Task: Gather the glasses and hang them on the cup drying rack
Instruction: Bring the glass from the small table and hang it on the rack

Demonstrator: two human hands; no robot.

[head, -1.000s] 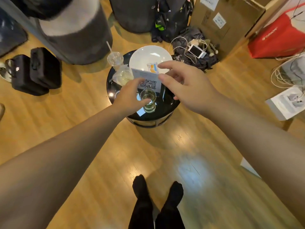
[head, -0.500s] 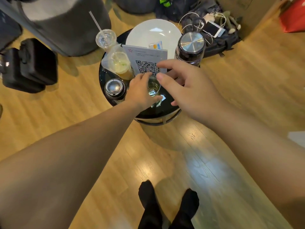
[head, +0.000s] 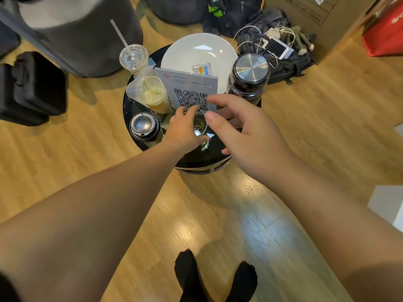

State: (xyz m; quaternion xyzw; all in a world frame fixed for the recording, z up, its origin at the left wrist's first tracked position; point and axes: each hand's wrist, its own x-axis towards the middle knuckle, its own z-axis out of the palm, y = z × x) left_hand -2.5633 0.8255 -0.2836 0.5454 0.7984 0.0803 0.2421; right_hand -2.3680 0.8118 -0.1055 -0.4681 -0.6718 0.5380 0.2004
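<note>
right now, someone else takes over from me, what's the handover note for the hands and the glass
Left hand: fingers curled round the clear glass, which stands on the round black table in front of the QR code sign.
Right hand: open, hovering just right of the glass, holding nothing.
Done: the glass is gripped; whether it has left the tabletop cannot be told.
Left: lift it clear of the sign and the lidded coffee cup, gather any other glasses, hang them on the drying rack, which is not in view.
</note>
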